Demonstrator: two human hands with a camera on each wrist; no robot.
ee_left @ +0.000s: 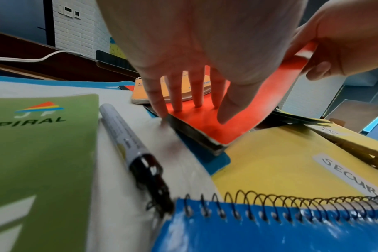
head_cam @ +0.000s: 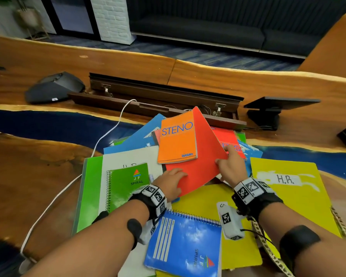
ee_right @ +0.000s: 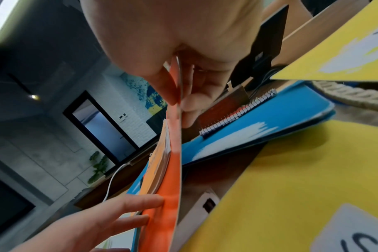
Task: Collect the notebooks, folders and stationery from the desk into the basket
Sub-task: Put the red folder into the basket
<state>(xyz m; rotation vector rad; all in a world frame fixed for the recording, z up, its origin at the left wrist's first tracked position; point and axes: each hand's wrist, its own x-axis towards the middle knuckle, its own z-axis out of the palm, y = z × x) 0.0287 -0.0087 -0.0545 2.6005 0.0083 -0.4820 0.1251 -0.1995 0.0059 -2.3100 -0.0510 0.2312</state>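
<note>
A wooden desk with a dark blue inlay carries a loose heap of notebooks and folders, seen from above by the head camera. At the centre of the heap a red-orange notebook is tilted up off the pile, with an orange steno pad, marked STENO, lying on its cover.

The left hand rests on the near corner of the red-orange notebook with fingers straight and spread, its grip wide and pressing rather than clasping. The right hand holds the notebook's edge at about 3 o'clock; the right wrist camera shows the thumb on top and fingers beneath, a narrow pinching grip on the cover.

At 9 o'clock from the hands lies a green spiral notebook on a white folder, which lies over a green folder. Beside the green notebook, in the left wrist view, lies a grey pen with a black cap. At 6 o'clock sits a blue spiral notebook on a yellow folder. At 4 o'clock a second yellow folder bears a label reading H.R. Its right edge lies over a woven rim, possibly the basket; I cannot tell for sure. Blue folders poke out at 11 o'clock. A white cable runs across the desk at 10 o'clock.
</note>
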